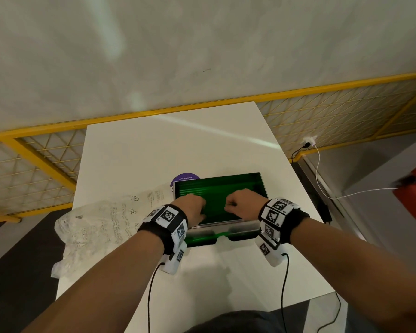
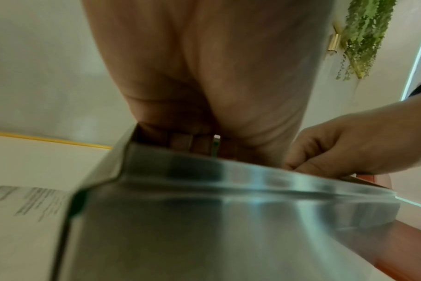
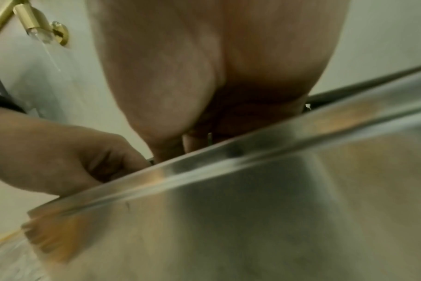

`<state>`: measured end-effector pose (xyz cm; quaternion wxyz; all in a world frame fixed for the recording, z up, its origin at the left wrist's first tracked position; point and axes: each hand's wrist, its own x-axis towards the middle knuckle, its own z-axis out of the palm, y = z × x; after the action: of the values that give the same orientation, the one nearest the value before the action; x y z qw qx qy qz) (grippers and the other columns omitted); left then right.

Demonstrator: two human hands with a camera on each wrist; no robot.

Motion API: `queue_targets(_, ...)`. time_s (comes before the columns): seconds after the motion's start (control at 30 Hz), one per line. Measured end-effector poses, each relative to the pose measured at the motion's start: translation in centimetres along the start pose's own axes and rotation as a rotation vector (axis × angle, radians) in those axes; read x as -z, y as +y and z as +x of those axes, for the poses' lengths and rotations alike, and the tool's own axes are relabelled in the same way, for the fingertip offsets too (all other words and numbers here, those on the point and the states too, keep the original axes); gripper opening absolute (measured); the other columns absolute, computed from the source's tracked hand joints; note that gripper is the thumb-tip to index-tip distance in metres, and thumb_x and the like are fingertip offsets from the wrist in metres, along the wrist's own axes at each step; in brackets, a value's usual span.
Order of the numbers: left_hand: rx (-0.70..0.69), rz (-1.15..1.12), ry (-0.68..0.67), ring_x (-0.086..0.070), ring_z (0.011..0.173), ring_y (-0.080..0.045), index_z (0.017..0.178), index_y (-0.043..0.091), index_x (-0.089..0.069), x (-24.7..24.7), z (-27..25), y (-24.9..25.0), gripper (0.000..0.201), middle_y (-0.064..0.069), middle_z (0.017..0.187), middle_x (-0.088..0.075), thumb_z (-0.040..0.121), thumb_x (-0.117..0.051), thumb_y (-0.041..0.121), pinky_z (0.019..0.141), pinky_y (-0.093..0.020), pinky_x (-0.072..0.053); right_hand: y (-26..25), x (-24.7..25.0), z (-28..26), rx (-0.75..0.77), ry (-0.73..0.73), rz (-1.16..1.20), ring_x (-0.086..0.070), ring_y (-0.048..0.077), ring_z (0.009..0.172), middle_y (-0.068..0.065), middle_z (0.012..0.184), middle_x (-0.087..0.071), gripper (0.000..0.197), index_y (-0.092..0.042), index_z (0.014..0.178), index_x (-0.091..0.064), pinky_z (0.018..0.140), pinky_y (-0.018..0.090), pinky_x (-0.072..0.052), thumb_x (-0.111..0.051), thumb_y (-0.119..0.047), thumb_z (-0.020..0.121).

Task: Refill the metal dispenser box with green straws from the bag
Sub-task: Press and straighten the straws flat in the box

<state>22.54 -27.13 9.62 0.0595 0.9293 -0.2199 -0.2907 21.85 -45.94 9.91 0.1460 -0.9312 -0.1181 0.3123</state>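
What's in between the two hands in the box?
Only green straws between the left hand and right hand, seen in the head view.

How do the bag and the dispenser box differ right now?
The bag lies crumpled and flattened, clear plastic with print; the metal dispenser box is rigid, open-topped, with green straws inside. Both hands, left hand and right hand, reach into the box; neither touches the bag. Both sit on the white table.

Green straws (image 1: pixel 216 200), silver dispenser box (image 1: pixel 226 228), white table (image 1: pixel 154 150), yellow railing (image 1: pixel 130 115).

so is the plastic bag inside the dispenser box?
No, the plastic bag lies crumpled on the table left of the dispenser box, outside it.
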Motion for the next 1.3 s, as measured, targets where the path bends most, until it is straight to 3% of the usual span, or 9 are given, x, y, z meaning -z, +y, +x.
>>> queue_targets(0.07,0.008,0.010,-0.072,-0.062,0.097,-0.030,0.102,0.007,-0.063,0.0,0.2,0.3,0.028,-0.014,0.106,-0.065,0.092,-0.052,0.030,0.080,-0.033,-0.050,0.3,0.2,0.3,-0.030,0.009,-0.072,-0.045,0.029,0.124,0.010,0.132,-0.047,0.040,-0.022,0.132,-0.049,0.101,0.041,-0.042,-0.052,-0.031,0.094)
queue_targets(0.13,0.015,0.031,-0.140,-0.062,0.095,-0.031,0.100,0.004,-0.063,-0.1,0.5,0.6,0.035,-0.015,0.104,-0.065,0.094,-0.047,0.035,0.080,-0.034,-0.049,0.7,0.0,0.6,-0.089,-0.108,-0.162,-0.029,0.035,0.138,0.011,0.152,-0.026,0.059,-0.027,0.147,-0.027,0.110,0.047,-0.034,-0.052,-0.031,0.093)
queue_targets(0.4,0.073,-0.035,0.004,-0.060,0.096,-0.030,0.105,0.003,-0.060,0.1,0.7,0.6,0.031,-0.016,0.109,-0.061,0.094,-0.046,0.028,0.077,-0.031,-0.047,1.0,0.0,0.2,-0.098,-0.061,-0.215,-0.019,0.034,0.143,0.007,0.159,-0.012,0.061,-0.031,0.150,-0.017,0.113,0.051,-0.028,-0.043,-0.043,0.096)
queue_targets(0.6,0.123,0.044,-0.066,-0.028,0.134,-0.041,0.148,0.017,-0.016,-0.9,0.7,1.2,0.060,-0.019,0.151,-0.019,0.097,-0.038,0.040,0.107,-0.046,-0.034,0.5,0.1,0.2,-0.125,-0.194,-0.193,0.002,0.031,0.147,0.008,0.160,0.005,0.064,-0.027,0.152,-0.007,0.119,0.050,-0.010,-0.027,-0.054,0.098)
queue_targets(0.77,0.114,0.062,-0.189,-0.054,0.114,-0.030,0.129,0.008,-0.049,-0.4,1.0,1.3,0.059,-0.015,0.127,-0.056,0.098,-0.022,0.051,0.097,-0.038,-0.044,0.2,-0.3,0.1,-0.203,-0.302,-0.157,0.005,0.033,0.147,0.013,0.159,0.009,0.069,-0.020,0.152,-0.001,0.120,0.048,-0.005,-0.019,-0.057,0.097)
queue_targets(0.9,0.115,0.072,-0.158,-0.036,0.133,-0.036,0.147,0.016,-0.023,-0.6,1.0,1.1,0.063,-0.018,0.151,-0.025,0.097,-0.021,0.054,0.109,-0.044,-0.034,0.3,-0.3,-0.1,-0.169,-0.290,-0.123,0.004,0.034,0.147,0.012,0.159,0.007,0.071,-0.017,0.152,-0.002,0.119,0.050,-0.005,-0.018,-0.058,0.097)
queue_targets(1.0,0.101,0.058,-0.174,-0.040,0.131,-0.032,0.145,0.015,-0.028,-0.8,0.9,1.0,0.061,-0.016,0.148,-0.033,0.097,-0.022,0.053,0.107,-0.041,-0.035,0.5,-0.9,-0.1,-0.168,-0.314,-0.092,-0.002,0.035,0.147,0.015,0.159,-0.001,0.071,-0.011,0.152,-0.008,0.119,0.049,-0.007,-0.019,-0.056,0.097)
queue_targets(1.17,0.146,0.048,-0.076,-0.006,0.144,-0.037,0.150,0.019,-0.006,-1.0,0.9,0.8,0.065,-0.015,0.157,0.003,0.097,-0.026,0.051,0.116,-0.049,-0.019,0.7,-0.6,-0.3,-0.159,-0.252,-0.075,0.008,0.029,0.147,0.008,0.159,0.011,0.071,-0.018,0.152,0.000,0.119,0.051,-0.003,-0.017,-0.059,0.096)
queue_targets(1.3,0.169,0.131,-0.128,-0.039,0.131,-0.035,0.143,0.006,-0.028,-0.5,1.5,1.3,0.062,-0.020,0.147,-0.034,0.098,-0.029,0.048,0.107,-0.041,-0.037,0.3,-0.5,0.5,-0.226,-0.209,-0.111,0.005,0.031,0.147,0.010,0.159,0.009,0.071,-0.016,0.152,-0.003,0.119,0.051,-0.007,-0.022,-0.057,0.097)
